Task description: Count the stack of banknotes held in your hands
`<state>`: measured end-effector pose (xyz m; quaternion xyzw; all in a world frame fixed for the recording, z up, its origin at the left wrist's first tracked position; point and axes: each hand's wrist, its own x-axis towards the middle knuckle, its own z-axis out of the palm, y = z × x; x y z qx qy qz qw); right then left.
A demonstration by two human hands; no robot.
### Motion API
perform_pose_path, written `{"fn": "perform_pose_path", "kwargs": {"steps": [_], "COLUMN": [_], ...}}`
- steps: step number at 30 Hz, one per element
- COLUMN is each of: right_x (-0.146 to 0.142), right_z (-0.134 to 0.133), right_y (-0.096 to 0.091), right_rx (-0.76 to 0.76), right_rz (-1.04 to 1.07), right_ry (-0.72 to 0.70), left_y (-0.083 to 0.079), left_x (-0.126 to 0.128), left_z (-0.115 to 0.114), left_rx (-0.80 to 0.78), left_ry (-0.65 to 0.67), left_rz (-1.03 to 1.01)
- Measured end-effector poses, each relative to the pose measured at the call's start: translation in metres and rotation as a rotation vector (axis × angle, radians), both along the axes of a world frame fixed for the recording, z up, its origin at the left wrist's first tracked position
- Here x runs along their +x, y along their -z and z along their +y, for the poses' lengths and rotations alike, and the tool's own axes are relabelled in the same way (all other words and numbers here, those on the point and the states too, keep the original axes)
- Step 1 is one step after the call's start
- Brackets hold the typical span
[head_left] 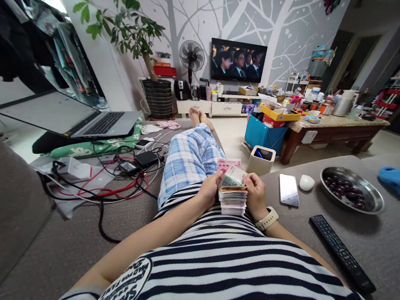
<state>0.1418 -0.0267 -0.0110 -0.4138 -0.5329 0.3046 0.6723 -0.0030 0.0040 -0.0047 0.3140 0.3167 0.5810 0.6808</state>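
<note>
Both hands hold a stack of banknotes (232, 197).
Left hand (209, 191) and right hand (256, 195) grip its sides; a phone (288, 189) lies to the right.

Left hand (209, 192), right hand (256, 196), close together

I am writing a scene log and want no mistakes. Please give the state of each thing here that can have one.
banknotes: stacked, held in both hands
left hand: shut on banknotes
right hand: shut on banknotes
TV: on, showing a picture
laptop: open
phone: face up, screen dark
bowl: holding dark fruit
fan: spinning or not, cannot tell
</note>
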Motion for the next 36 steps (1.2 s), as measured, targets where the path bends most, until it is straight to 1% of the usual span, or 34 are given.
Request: {"fn": "perform_pose_path", "kwargs": {"steps": [5,12,19,30,36], "right_x": [-0.0008,-0.0009,-0.0008,-0.0009,-0.0007], "right_z": [-0.002,-0.0037,-0.0037,-0.0064,-0.0061], "right_y": [-0.003,-0.0061,-0.004,-0.0048,-0.002], "right_rx": [0.031,0.042,0.039,0.023,0.032], "right_rz": [0.025,0.033,0.043,0.004,0.025], "right_ry": [-0.022,-0.034,-0.048,-0.049,-0.064], "left_y": [0.0041,0.0021,-0.0001,-0.0035,-0.0031], "left_x": [0.0013,0.0004,0.0012,0.0021,0.0023], "left_z": [0.0063,0.0045,0.0026,-0.0015,-0.0021], "left_rx": [-0.005,-0.016,-0.023,-0.057,-0.063], "left_ry": [-0.03,0.014,0.007,-0.056,-0.066], "left_rz": [-0.022,-0.045,-0.027,0.014,0.029]}}
